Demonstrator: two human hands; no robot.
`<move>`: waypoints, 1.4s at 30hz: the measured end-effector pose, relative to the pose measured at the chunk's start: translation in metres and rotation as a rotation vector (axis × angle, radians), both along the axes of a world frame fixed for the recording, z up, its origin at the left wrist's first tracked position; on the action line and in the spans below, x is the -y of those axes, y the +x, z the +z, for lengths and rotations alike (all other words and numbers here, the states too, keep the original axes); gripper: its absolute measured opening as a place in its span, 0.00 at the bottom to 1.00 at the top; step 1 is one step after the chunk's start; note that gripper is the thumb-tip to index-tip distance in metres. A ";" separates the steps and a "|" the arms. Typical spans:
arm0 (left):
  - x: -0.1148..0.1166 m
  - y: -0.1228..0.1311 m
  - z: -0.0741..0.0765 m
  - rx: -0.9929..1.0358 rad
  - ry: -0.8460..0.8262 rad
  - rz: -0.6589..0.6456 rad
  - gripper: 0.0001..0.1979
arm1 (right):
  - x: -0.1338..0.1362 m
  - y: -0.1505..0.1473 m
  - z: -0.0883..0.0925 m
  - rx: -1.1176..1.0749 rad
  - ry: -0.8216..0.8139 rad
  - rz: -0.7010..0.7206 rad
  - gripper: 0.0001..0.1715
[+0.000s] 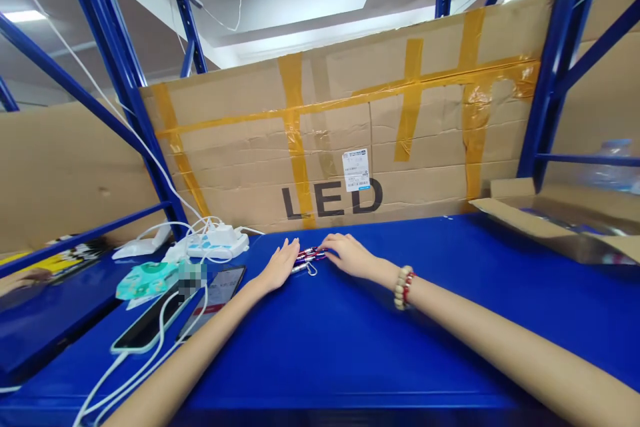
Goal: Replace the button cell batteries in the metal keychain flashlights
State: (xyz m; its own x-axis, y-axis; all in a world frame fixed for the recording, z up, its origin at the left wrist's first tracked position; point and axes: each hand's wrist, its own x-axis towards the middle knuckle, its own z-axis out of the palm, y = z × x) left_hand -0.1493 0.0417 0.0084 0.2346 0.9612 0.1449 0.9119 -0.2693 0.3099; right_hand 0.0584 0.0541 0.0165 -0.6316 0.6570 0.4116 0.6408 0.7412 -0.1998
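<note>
Several small red and silver metal pieces [311, 255] lie side by side on the blue table, between my two hands. One silver piece [300, 268] in front of them ends in a small wire loop or hook. My left hand [281, 265] rests at their left end, fingers stretched out and lying flat, with its side against the pieces. At their right end is my right hand [350, 255], palm down, its bent fingers touching the pieces; whether the fingertips grip one cannot be made out. A beaded bracelet is on my right wrist.
Two phones [150, 320] [220, 293] with white cables lie at the left, near a power strip [235, 247] and a green packet [145, 281]. An open cardboard box [550, 227] stands at the right. Taped cardboard marked LED [240, 173] walls the back between blue posts.
</note>
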 end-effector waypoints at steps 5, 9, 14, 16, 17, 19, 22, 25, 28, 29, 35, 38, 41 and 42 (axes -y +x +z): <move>0.028 -0.018 0.017 0.069 0.080 0.046 0.30 | -0.033 -0.052 -0.003 0.015 -0.065 0.041 0.13; 0.044 -0.017 0.013 0.047 0.067 -0.056 0.30 | -0.056 -0.057 -0.005 0.037 -0.146 0.048 0.11; 0.029 -0.005 -0.008 -0.051 0.038 -0.136 0.32 | -0.063 -0.037 -0.004 0.035 -0.200 0.053 0.08; 0.016 -0.002 -0.015 -0.063 0.028 -0.127 0.30 | -0.062 -0.021 -0.004 0.002 -0.200 0.025 0.09; 0.010 -0.001 -0.017 -0.064 0.029 -0.121 0.29 | -0.061 -0.012 -0.005 -0.021 -0.198 0.005 0.10; 0.001 -0.001 -0.021 -0.057 0.038 -0.106 0.27 | -0.060 0.009 -0.007 -0.071 -0.195 -0.040 0.12; -0.004 0.002 -0.021 -0.022 0.065 -0.079 0.26 | -0.052 0.043 -0.011 -0.127 -0.179 -0.093 0.15; -0.002 0.020 -0.019 0.051 0.113 -0.085 0.27 | -0.037 0.070 -0.012 -0.155 -0.163 -0.090 0.14; -0.001 0.057 -0.018 0.156 0.161 -0.131 0.25 | -0.021 0.085 -0.013 -0.179 -0.214 -0.041 0.15; -0.001 0.071 -0.019 0.191 0.176 -0.142 0.25 | -0.017 0.087 -0.014 -0.197 -0.244 -0.020 0.16; -0.013 0.131 -0.024 0.271 0.219 -0.170 0.22 | -0.007 0.089 -0.020 -0.340 -0.254 0.075 0.14; -0.018 0.133 -0.027 0.249 0.213 -0.127 0.22 | -0.009 0.089 -0.022 -0.323 -0.167 0.053 0.10; -0.018 0.130 -0.030 0.245 0.198 -0.119 0.21 | -0.011 0.090 -0.023 -0.292 -0.119 -0.010 0.07; -0.017 0.129 -0.031 0.255 0.194 -0.129 0.19 | -0.012 0.091 -0.023 -0.287 -0.102 -0.039 0.06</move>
